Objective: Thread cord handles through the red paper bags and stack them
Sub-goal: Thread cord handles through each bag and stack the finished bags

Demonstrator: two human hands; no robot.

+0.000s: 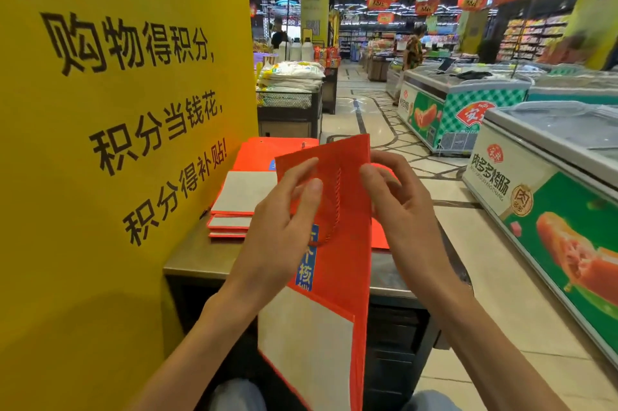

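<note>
I hold a flat red paper bag [347,260] upright in front of me, its top edge up and its grey-white base panel near my lap. My left hand [284,226] grips the bag's upper left part, thumb on the front face. My right hand [398,200] is at the bag's upper right edge with fingers curled, pinching there. A red cord handle [336,203] hangs in a loop down the bag's front between my hands. A stack of flat red bags [247,190] lies on the metal table [197,256] behind.
A tall yellow sign board [117,109] stands close on my left. Chest freezers [551,183] line the right side across a tiled aisle. A person [414,49] stands far back among the shop shelves. Sacks of goods [291,76] are piled beyond the table.
</note>
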